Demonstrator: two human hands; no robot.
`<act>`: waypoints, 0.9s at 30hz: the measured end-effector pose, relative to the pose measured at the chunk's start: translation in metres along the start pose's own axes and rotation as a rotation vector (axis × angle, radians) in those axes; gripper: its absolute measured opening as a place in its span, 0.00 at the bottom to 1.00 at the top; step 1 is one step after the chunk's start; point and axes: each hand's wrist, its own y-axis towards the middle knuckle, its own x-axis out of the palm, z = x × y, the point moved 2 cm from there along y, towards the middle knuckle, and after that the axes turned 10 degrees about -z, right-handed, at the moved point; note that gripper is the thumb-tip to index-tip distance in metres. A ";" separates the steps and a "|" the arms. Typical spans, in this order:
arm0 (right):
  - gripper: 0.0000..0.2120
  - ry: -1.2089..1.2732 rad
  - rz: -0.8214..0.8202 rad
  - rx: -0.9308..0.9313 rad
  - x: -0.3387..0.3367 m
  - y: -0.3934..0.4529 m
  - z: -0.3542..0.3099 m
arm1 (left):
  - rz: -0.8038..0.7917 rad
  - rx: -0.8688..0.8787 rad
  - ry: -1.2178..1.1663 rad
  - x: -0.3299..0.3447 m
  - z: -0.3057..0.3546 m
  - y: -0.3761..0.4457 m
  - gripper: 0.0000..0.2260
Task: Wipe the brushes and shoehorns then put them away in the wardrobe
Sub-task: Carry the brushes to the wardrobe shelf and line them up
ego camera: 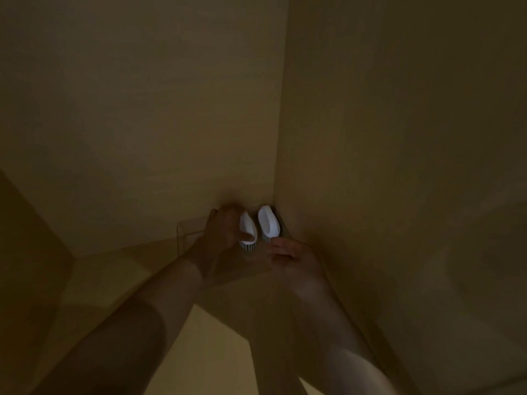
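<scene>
Two white brushes with short bristles stand side by side in a clear box (182,232) in the dim back corner of the wardrobe. My left hand (221,232) grips the left brush (247,228), thumb across its white back. The right brush (268,222) stands free against the corner. Just in front of it is my right hand (291,256), fingers loosely bent and holding nothing. No shoehorns or cloth are visible.
The wardrobe's back panel (142,124) and right side panel (399,166) meet right behind the brushes. The pale shelf (114,269) stretches to the left of the box. A lit strip of shelf shows between my forearms.
</scene>
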 end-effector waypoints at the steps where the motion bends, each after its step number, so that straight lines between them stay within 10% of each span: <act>1: 0.15 0.001 -0.004 0.002 0.000 0.001 0.000 | 0.004 -0.001 0.001 0.001 -0.001 0.002 0.38; 27: 0.14 0.058 0.119 0.073 0.028 0.003 -0.016 | 0.169 -0.130 0.017 -0.046 -0.027 -0.057 0.28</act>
